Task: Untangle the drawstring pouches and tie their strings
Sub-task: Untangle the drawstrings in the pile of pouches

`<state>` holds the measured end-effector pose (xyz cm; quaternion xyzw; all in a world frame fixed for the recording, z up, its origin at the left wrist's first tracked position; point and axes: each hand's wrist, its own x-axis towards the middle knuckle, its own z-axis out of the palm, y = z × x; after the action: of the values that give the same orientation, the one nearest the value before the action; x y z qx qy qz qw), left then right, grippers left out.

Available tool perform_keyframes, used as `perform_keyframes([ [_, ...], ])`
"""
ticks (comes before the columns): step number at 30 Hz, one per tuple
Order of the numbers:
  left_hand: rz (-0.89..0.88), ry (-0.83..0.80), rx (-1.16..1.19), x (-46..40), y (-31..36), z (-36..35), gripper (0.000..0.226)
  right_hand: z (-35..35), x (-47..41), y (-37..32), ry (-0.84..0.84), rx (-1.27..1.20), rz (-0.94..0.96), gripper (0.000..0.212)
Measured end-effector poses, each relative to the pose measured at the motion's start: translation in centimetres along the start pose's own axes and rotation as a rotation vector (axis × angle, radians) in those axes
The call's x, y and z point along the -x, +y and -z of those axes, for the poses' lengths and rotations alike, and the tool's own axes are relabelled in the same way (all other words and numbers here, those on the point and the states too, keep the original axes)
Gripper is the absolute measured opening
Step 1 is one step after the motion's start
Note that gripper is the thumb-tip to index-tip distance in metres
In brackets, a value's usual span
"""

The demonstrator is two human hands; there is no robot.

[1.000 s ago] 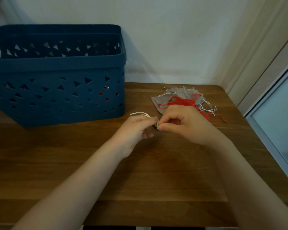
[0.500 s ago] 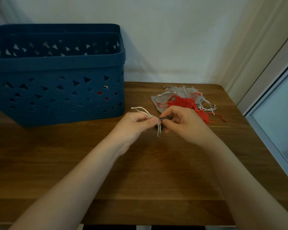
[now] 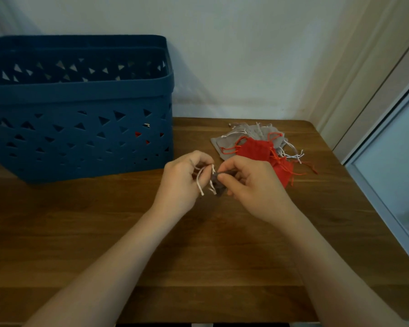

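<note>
Above the wooden surface (image 3: 198,244), the left hand (image 3: 182,182) pinches the white strings (image 3: 200,181) of a small grey pouch (image 3: 216,185), which the right hand (image 3: 253,185) grips in curled fingers (image 3: 224,177). Both hands hover right of the blue basket (image 3: 80,128), with the pile of grey and red pouches (image 3: 257,147) just behind them.

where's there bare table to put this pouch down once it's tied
Bare wood lies in front of the blue basket, left of the left hand, and along the near edge of the table between the forearms. It is crowded behind the right hand, where the pile of pouches spreads toward the wall.
</note>
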<state>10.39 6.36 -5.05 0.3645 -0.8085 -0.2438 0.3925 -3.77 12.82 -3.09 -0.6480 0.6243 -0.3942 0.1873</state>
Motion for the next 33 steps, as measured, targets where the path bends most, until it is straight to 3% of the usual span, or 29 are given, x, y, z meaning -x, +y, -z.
perform_keyframes([
  [5,-0.045,0.085,0.174,0.7,0.1,-0.5,0.015,0.8,0.2,-0.4,-0.064,-0.097,0.012,0.006],
  [9,-0.201,0.06,0.123,0.6,0.4,-0.5,0.007,1.5,-0.6,-0.7,-0.109,-0.259,-0.12,0.019],
  [15,-0.301,0.086,0.047,0.4,0.6,-0.4,0.012,1.7,-1.2,-1.1,-0.15,-0.412,-0.207,0.016],
  [22,-0.268,0.081,0.011,0.1,-0.1,0.3,0.014,0.6,-1.0,-0.1,-0.109,-0.525,-0.235,0.022],
  [25,-0.219,0.025,0.069,0.2,-0.2,0.6,0.004,0.2,-1.0,0.1,-0.082,-0.52,-0.215,0.024],
  [29,0.041,-0.19,0.277,0.3,-0.2,0.7,0.013,0.0,-1.2,0.2,-0.039,-0.373,-0.145,0.017],
  [33,0.29,-0.211,0.529,0.8,0.8,0.1,0.017,-0.1,-1.9,1.1,0.179,0.257,0.1,0.008],
])
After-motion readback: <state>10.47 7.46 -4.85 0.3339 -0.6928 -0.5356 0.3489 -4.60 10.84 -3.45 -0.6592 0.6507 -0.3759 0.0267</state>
